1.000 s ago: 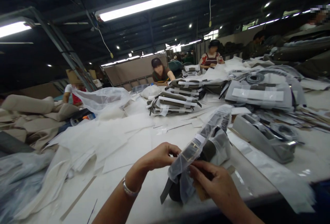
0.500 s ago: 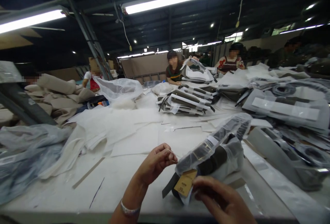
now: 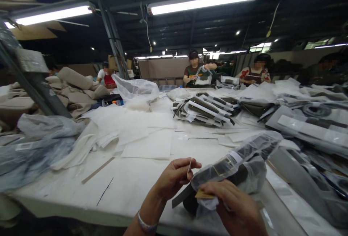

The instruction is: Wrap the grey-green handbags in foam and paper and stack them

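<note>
My left hand (image 3: 176, 176) pinches a thin pale string (image 3: 189, 166) just left of a dark item wrapped in clear plastic (image 3: 217, 169). A bracelet circles that wrist. In my right hand (image 3: 231, 201) is a yellow-brown paper tag (image 3: 203, 194), gripped between thumb and fingers at the near end of the wrapped item. Part of the tag is covered by my fingers. Under the tag shows a bit of white wrapping, and a dark strap (image 3: 181, 195) sticks out toward the left.
White sheets (image 3: 146, 143) lie across the table. Beyond them is a stack of dark wrapped pieces (image 3: 203, 109). Grey wrapped items (image 3: 301, 178) lie right; plastic bags (image 3: 40, 156) and beige pieces (image 3: 73, 87) left. Several people work across the table.
My right hand has closed over the tag, which now lies flatter and shows less of its face. The view has turned left. Across the table, a person has raised a wrapped piece.
</note>
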Demonstrator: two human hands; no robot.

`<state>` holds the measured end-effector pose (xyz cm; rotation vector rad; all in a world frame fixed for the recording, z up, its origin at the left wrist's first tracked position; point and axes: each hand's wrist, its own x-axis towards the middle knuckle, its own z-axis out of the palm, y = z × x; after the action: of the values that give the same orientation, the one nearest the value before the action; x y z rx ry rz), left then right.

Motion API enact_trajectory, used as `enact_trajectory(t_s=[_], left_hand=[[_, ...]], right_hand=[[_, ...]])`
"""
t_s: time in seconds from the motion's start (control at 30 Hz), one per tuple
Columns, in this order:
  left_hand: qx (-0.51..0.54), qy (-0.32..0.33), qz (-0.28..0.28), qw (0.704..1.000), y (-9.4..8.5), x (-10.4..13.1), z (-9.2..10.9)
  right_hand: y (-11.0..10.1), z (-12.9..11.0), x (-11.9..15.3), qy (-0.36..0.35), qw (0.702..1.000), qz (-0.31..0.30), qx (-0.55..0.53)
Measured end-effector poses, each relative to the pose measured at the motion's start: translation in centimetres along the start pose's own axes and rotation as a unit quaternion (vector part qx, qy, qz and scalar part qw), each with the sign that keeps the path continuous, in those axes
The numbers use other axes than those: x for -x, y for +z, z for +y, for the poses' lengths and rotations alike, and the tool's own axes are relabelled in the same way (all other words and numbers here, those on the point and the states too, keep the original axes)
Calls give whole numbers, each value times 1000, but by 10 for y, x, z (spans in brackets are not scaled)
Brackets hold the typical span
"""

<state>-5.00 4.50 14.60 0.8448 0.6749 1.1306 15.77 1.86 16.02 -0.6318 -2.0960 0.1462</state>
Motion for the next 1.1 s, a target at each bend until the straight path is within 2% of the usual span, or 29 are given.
enact_trajectory(t_s=[0.17,0.3,0.43,0.6,0.77,0.87,0.93,1.0,1.1], left_hand=[[-39,29,2,999,5,-4,-7],[-94,109,15,989,8,-2,-5],[-118,166,27,979,11,5,1],[-196,146,32,969,23,17,15],[-341,208,67,914,40,31,30],[-389,232,51,890,43,39,33],[-407,236,60,880,41,43,29],[-415,235,107,873,35,46,21],[-360,208,231,880,20,51,2]], right_hand=[[5,-6,-11,143,988,61,21],[10,-10,-20,206,973,59,79],[8,-12,-27,174,974,35,142],[5,-9,-30,76,975,7,209],[1,-5,-29,13,978,-53,201],[-3,-2,-25,17,980,-71,187],[-5,-2,-21,35,979,-73,188],[-5,-3,-16,61,979,-75,178],[-3,-5,-11,98,982,-71,146]])
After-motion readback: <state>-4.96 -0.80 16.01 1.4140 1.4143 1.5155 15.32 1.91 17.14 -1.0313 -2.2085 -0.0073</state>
